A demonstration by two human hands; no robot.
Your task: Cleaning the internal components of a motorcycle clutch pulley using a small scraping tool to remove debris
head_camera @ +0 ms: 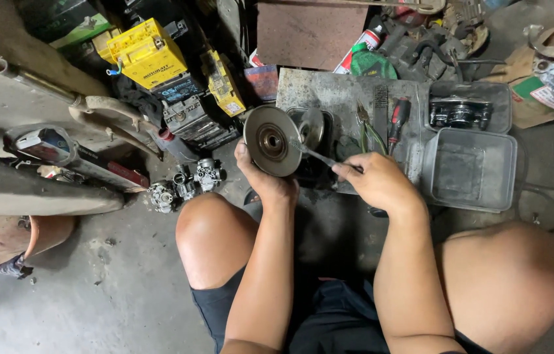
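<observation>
My left hand [265, 181] grips a round grey metal pulley disc [272, 140] by its lower edge, holding it upright with its hub facing me. My right hand [380, 181] holds a thin metal tool [317, 155] whose tip reaches toward the disc's hub. Behind the disc a second round metal part [313, 126] rests in a dark tray. Both knees frame the hands from below.
A stained metal board [336, 92] carries pliers [369, 131] and a red-handled screwdriver [397, 119]. A grey plastic tub [468, 168] and a tray with a metal part [462, 111] sit right. Yellow batteries [148, 52] and carburetors [185, 183] lie left.
</observation>
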